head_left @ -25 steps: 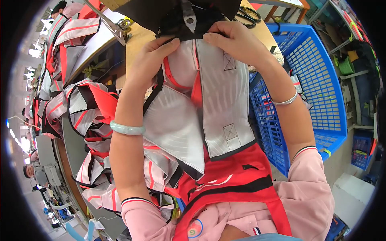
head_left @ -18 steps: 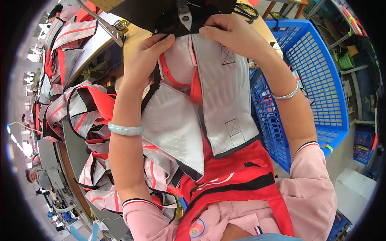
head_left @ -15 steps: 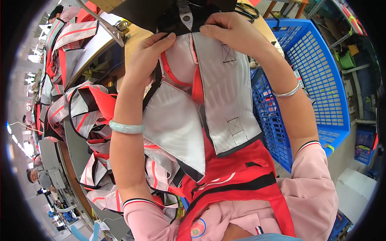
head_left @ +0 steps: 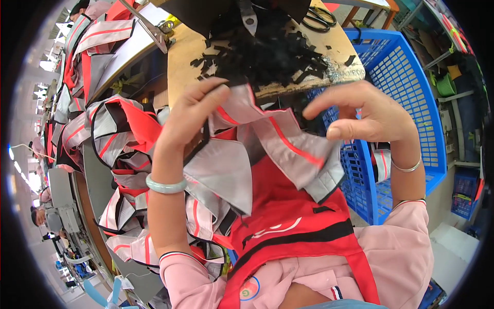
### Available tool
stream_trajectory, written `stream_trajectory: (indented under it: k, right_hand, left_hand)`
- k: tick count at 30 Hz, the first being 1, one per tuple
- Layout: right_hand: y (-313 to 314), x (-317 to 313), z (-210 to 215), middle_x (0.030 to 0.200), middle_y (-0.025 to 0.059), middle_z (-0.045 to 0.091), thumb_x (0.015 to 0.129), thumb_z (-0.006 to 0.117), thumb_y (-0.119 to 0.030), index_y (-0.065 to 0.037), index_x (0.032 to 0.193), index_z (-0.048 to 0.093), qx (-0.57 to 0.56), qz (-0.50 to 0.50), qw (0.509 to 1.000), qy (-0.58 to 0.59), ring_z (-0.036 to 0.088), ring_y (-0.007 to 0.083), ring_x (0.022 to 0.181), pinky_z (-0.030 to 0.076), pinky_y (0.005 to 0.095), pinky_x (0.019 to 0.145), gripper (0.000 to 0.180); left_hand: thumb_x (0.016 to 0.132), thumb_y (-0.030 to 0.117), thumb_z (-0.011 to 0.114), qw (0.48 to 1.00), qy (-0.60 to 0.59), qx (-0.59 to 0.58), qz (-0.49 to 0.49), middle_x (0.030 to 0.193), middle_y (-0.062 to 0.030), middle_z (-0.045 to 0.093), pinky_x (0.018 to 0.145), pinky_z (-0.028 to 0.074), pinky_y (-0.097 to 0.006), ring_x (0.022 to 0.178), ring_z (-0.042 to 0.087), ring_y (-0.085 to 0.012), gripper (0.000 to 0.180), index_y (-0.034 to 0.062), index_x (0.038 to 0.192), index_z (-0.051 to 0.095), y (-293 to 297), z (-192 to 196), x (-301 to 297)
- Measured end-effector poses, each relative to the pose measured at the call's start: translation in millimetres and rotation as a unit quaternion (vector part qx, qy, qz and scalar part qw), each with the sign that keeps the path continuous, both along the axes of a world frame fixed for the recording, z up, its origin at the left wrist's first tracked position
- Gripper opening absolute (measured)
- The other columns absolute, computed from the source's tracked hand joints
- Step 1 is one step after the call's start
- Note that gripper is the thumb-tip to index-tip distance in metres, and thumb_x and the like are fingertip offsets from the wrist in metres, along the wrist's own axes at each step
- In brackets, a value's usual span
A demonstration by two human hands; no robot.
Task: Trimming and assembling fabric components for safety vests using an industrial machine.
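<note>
Pinching a corner of the grey fabric piece between thumb and forefinger, the left hand is just in front of the near edge of the wooden counter. The right hand is off the counter's near right corner, with its thumb and fingers spread apart; the piece's right-hand panel hangs just beside its thumb, and whether they touch cannot be told. The two hands are well apart, and most of the piece lies between and below them. It hangs on the wearer's side of the counter, its upper edge near the counter's front, its lower parts over the red apron. Red stripes cross the piece, dark binding runs along its edges, and the right-hand panel is bent and partly blurred.

On the counter, small black scraps lie in a loose heap, with a pointed metal strip above them. Dark-handled scissors rest on the counter's far right part. To the counter's right stands a blue basket with slotted walls, near the right forearm. To the counter's left and nearer the wearer, a pile of similar grey and red pieces reaches past the left forearm.
</note>
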State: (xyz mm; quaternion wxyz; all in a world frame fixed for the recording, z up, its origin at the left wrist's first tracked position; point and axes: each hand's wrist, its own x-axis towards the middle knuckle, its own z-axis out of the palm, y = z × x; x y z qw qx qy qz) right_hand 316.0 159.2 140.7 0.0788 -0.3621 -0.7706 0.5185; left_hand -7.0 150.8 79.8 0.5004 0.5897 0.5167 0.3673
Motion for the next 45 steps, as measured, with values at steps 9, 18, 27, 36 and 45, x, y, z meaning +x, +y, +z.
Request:
stream_trajectory:
  k: [9,18,27,36,45]
  right_hand:
    - [-23,-45,-71,0.088,0.0190,0.062,0.084,0.069,-0.023,-0.002,0.111,0.062,0.211,-0.017,0.975,0.070,0.059,0.0274,0.080,0.050,0.0364,0.072,0.035]
    - [-45,19,-89,0.073,-0.0085,0.051,0.090,0.062,-0.012,0.002,0.088,0.062,-0.018,-0.220,0.967,0.129,0.044,0.0018,0.071,0.040,0.0205,0.060,0.014]
    - [-69,-42,-32,0.106,0.0090,0.066,0.079,0.066,-0.012,-0.006,0.102,0.067,0.629,-0.136,0.765,0.012,0.061,0.0278,0.103,0.039,0.0428,0.103,0.024]
    - [-14,-46,-43,0.076,0.0094,0.063,0.086,0.063,-0.013,-0.001,0.089,0.064,0.407,-0.107,0.901,0.106,0.061,0.0235,0.074,0.046,0.0336,0.079,0.013]
    - [39,-69,-57,0.072,0.0069,0.061,0.089,0.061,-0.019,0.004,0.095,0.065,0.181,-0.245,0.935,0.183,0.053,0.0111,0.068,0.044,0.0279,0.063,0.024]
  left_hand:
    - [0.091,0.013,0.065,0.984,-0.094,0.123,-0.086,0.105,-0.0048,0.065,0.089,0.048,-0.029,0.098,0.059,-0.0129,0.028,-0.0004,0.115,0.063,-48,-8,45]
    - [0.083,0.014,0.069,0.991,0.066,0.112,0.011,0.078,-0.0113,0.064,0.062,0.045,-0.029,0.069,0.060,-0.0179,0.020,-0.0021,0.093,0.064,-86,-48,58]
    - [0.084,0.014,0.067,0.982,0.110,0.135,-0.078,0.073,-0.0101,0.064,0.062,0.047,-0.029,0.065,0.057,-0.0137,0.021,-0.0040,0.094,0.065,-66,9,76]
    - [0.082,0.017,0.069,0.982,0.139,0.123,-0.047,0.077,-0.0047,0.065,0.066,0.047,-0.025,0.071,0.057,-0.0095,0.024,-0.0029,0.094,0.066,-33,37,57]
    - [0.086,0.021,0.069,0.995,0.094,0.038,-0.021,0.085,0.0010,0.064,0.068,0.044,-0.019,0.075,0.056,-0.0048,0.028,-0.0011,0.102,0.065,34,33,40]
